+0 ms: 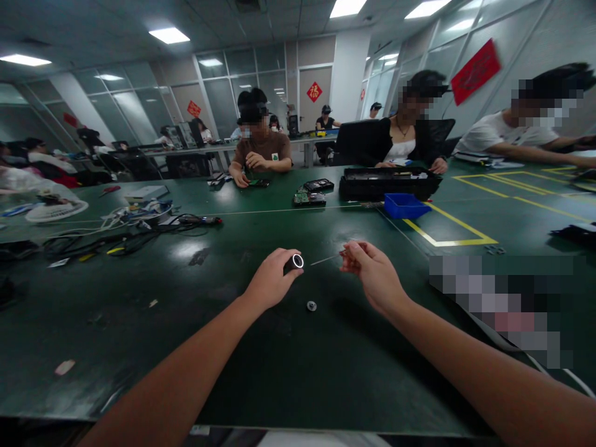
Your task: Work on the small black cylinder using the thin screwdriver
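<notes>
My left hand (275, 277) is closed around a dark cylinder (297, 261) with a bright ring on the end that faces right. In my right hand (367, 267), pinched between the fingers, is a thin metal rod (325, 259). Its tip points left at the ringed end, with a small gap between them. A small round metal part (311, 306) lies on the green table (298, 379) below and between my hands.
Tangled cables (135, 226) lie at the left. Circuit boards (310, 197), a blue tray (404, 205) and a long black case (390, 184) are further back. Several people sit across the table. Small screws (494, 250) are at the right.
</notes>
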Demonstrator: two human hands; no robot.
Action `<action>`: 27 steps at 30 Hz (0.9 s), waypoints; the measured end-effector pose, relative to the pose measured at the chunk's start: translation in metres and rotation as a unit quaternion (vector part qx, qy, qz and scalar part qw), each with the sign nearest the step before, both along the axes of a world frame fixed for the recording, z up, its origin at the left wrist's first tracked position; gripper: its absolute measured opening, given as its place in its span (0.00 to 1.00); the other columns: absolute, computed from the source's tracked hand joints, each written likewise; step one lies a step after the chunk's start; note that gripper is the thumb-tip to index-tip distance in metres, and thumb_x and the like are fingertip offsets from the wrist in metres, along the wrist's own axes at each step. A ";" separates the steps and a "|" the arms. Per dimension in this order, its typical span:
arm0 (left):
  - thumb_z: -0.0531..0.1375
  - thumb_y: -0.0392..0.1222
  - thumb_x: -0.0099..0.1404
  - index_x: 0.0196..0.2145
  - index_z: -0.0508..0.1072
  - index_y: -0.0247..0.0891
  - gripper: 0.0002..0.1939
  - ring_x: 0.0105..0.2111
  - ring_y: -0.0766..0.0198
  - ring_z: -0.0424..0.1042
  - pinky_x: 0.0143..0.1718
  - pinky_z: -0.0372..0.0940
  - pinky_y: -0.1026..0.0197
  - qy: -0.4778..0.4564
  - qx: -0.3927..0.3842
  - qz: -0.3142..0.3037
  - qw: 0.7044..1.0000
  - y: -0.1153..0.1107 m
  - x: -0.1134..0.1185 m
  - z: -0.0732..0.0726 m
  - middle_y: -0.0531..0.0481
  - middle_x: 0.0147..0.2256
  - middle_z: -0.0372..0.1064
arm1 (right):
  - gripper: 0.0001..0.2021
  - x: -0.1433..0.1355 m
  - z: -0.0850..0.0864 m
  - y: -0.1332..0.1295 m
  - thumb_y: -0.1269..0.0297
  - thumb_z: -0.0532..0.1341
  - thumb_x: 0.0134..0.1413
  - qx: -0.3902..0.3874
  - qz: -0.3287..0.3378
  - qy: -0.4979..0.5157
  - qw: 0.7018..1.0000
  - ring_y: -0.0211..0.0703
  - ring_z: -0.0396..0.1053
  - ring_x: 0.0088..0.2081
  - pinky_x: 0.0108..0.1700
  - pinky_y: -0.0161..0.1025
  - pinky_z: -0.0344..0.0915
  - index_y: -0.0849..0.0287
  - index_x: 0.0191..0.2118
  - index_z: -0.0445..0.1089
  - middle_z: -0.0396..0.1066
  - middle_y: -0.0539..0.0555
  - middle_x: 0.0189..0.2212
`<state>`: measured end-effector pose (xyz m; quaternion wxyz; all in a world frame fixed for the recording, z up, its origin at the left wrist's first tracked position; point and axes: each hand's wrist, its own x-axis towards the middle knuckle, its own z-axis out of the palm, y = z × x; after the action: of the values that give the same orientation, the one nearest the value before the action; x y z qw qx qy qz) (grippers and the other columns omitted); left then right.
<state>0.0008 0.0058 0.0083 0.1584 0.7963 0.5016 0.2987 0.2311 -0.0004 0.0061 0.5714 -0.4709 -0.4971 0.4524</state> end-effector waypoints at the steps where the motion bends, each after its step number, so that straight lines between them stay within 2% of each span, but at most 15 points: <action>1: 0.61 0.41 0.66 0.52 0.71 0.41 0.16 0.51 0.55 0.68 0.55 0.64 0.50 -0.016 -0.006 0.005 1.000 -0.001 0.001 0.001 0.45 0.51 0.68 | 0.13 0.000 0.002 -0.001 0.50 0.59 0.60 0.009 -0.009 -0.006 1.000 0.43 0.69 0.32 0.38 0.44 0.72 0.55 0.38 0.70 0.69 0.52 0.30; 4: 0.60 0.40 0.67 0.51 0.69 0.40 0.15 0.49 0.55 0.69 0.53 0.65 0.52 -0.042 -0.026 0.008 0.999 -0.004 0.001 0.006 0.46 0.50 0.69 | 0.13 0.000 0.006 -0.005 0.50 0.59 0.61 0.037 -0.022 -0.019 0.999 0.43 0.69 0.32 0.39 0.44 0.71 0.55 0.39 0.69 0.70 0.51 0.30; 7: 0.57 0.41 0.69 0.57 0.64 0.44 0.20 0.51 0.55 0.69 0.52 0.65 0.52 -0.024 -0.072 -0.036 0.996 -0.011 0.000 0.015 0.46 0.51 0.68 | 0.13 0.001 0.006 -0.006 0.51 0.58 0.63 0.063 -0.025 -0.039 0.997 0.42 0.69 0.33 0.40 0.44 0.70 0.55 0.41 0.70 0.70 0.50 0.31; 11: 0.59 0.43 0.66 0.57 0.68 0.47 0.21 0.49 0.55 0.70 0.49 0.65 0.54 0.076 -0.109 -0.133 0.982 -0.020 0.001 0.023 0.48 0.52 0.69 | 0.12 0.002 0.004 -0.005 0.52 0.57 0.64 0.082 -0.030 -0.052 0.995 0.42 0.69 0.32 0.40 0.44 0.69 0.55 0.41 0.69 0.69 0.50 0.30; 14: 0.64 0.51 0.62 0.53 0.72 0.47 0.22 0.48 0.52 0.71 0.47 0.65 0.54 0.152 -0.123 -0.185 0.963 -0.023 0.003 0.020 0.48 0.50 0.72 | 0.12 0.001 0.002 -0.005 0.52 0.57 0.64 0.087 -0.023 -0.060 0.994 0.42 0.69 0.32 0.40 0.44 0.69 0.55 0.41 0.69 0.69 0.50 0.29; 16: 0.65 0.53 0.61 0.51 0.73 0.48 0.21 0.46 0.52 0.72 0.45 0.65 0.55 0.185 -0.130 -0.201 0.953 -0.023 0.005 0.017 0.48 0.47 0.73 | 0.12 0.001 0.002 -0.005 0.52 0.56 0.65 0.088 -0.017 -0.069 0.994 0.42 0.69 0.32 0.40 0.44 0.69 0.55 0.41 0.69 0.70 0.50 0.29; 21: 0.62 0.50 0.64 0.44 0.75 0.46 0.12 0.40 0.55 0.72 0.36 0.63 0.58 0.207 -0.126 -0.203 0.949 -0.023 0.005 0.010 0.50 0.41 0.73 | 0.11 0.001 0.004 -0.008 0.53 0.55 0.65 0.095 -0.010 -0.102 0.990 0.43 0.69 0.32 0.39 0.43 0.68 0.55 0.42 0.69 0.70 0.50 0.30; 25: 0.61 0.51 0.64 0.43 0.73 0.46 0.11 0.36 0.58 0.72 0.30 0.59 0.60 0.175 -0.150 -0.171 0.958 -0.020 0.003 0.013 0.51 0.39 0.73 | 0.11 0.001 0.007 -0.010 0.54 0.55 0.66 0.093 -0.004 -0.115 0.989 0.43 0.70 0.32 0.39 0.44 0.67 0.55 0.42 0.68 0.70 0.50 0.29; 27: 0.61 0.49 0.64 0.42 0.73 0.44 0.11 0.34 0.59 0.71 0.30 0.58 0.60 0.154 -0.136 -0.147 0.968 -0.018 0.001 0.016 0.51 0.37 0.72 | 0.11 0.001 0.007 -0.011 0.55 0.55 0.66 0.095 -0.003 -0.121 0.988 0.43 0.70 0.33 0.39 0.44 0.67 0.55 0.43 0.68 0.70 0.50 0.30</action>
<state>0.0020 -0.0121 0.0240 0.2285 0.8687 0.4330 0.0751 0.2325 -0.0113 0.0132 0.5505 -0.4675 -0.6016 0.3413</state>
